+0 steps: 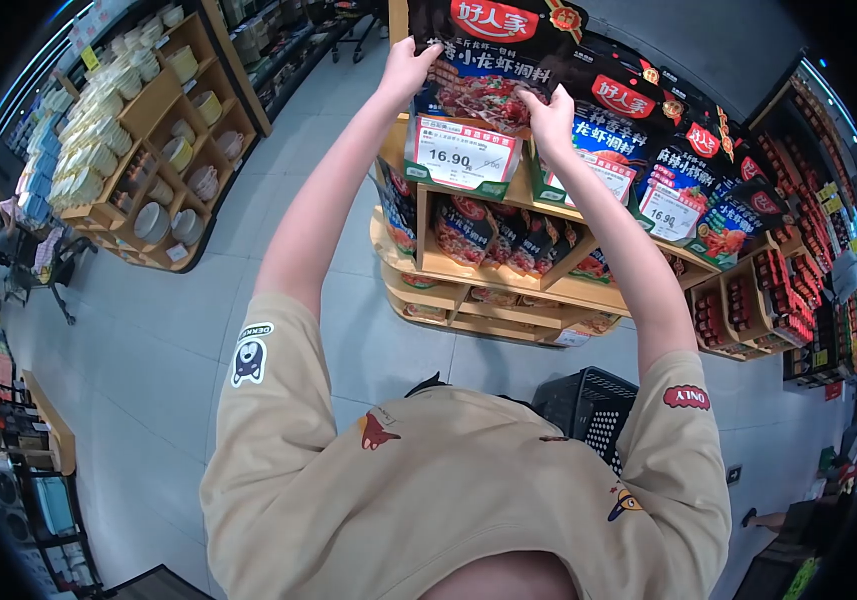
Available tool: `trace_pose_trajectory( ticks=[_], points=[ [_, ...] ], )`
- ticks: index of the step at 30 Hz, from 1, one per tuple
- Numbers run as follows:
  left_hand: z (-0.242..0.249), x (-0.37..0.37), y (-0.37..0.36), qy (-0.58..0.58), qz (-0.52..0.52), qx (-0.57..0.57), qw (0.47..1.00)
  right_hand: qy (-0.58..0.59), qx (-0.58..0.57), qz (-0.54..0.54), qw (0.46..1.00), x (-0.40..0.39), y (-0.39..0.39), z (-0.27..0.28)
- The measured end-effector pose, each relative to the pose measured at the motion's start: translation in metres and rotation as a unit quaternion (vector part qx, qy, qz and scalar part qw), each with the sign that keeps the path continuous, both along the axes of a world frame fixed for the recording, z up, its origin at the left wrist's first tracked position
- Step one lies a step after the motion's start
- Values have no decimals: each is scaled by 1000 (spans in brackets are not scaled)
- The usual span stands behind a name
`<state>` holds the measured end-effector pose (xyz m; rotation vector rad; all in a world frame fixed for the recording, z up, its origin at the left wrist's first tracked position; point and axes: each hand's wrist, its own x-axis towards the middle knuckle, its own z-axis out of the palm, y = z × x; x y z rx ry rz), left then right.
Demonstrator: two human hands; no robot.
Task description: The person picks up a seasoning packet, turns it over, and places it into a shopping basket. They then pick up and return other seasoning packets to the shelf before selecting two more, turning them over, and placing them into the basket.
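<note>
Both my hands are on a large black and red seasoning packet (494, 65) at the top of a wooden shelf unit. My left hand (410, 72) pinches its left edge, and my right hand (551, 120) has closed on its lower right side. Just below the packet stands a price card (464, 157) reading 16.90. More packets (609, 110) stand upright to the right, behind further price cards (671, 210). Lower compartments hold smaller packets (464, 230).
A black basket (589, 405) is near my body at the right. Wooden shelves (184, 130) with crockery stand at the left. Further right, a shelf holds red-capped jars (784, 285). Part of a person's arm (771, 521) shows at the lower right.
</note>
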<state>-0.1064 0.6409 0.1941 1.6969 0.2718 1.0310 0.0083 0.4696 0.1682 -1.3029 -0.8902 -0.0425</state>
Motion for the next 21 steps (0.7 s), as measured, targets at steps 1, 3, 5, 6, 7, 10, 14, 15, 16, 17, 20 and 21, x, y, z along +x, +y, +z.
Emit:
trace_pose_trajectory(
  ticks=[1, 3, 5, 6, 7, 10, 14, 15, 16, 17, 20, 21],
  points=[
    [-5, 0, -1, -33, -12, -8, 999, -1, -3, -2, 1000, -2, -2, -1],
    [-10, 1, 2, -34, -18, -17, 999, -12, -5, -6, 1000, -4, -2, 1],
    [-15, 3, 9, -29, -14, -26, 999, -14, 2, -2, 1000, -10, -2, 4],
    [-15, 1, 11, -28, -16, -25, 999, -13, 2, -4, 1000, -10, -1, 3],
    [-13, 0, 13, -12, -12, -18, 1000, -7, -5, -3, 1000, -9, 2, 3],
    [-9, -10, 7, 16, -4, -9, 1000, -10, -7, 2, 1000, -6, 6, -1],
    [-29, -6, 17, 29, -26, -11, 999, 14, -27, 29, 999, -4, 8, -16],
    [-34, -8, 15, 35, -37, -22, 998, 26, -59, 23, 998, -3, 6, -21],
    [-37, -8, 12, 40, -48, -33, 998, 38, -90, 17, 995, -2, 5, -26],
    [-39, -8, 10, 58, -41, -60, 996, 29, -107, 2, 994, -1, 5, -30],
    [-52, -2, 18, 103, -26, -38, 994, 20, -135, -20, 990, 9, 8, -46],
    [-53, -1, 17, 103, -28, -37, 994, 35, -152, -17, 988, 8, 5, -45]
  ],
)
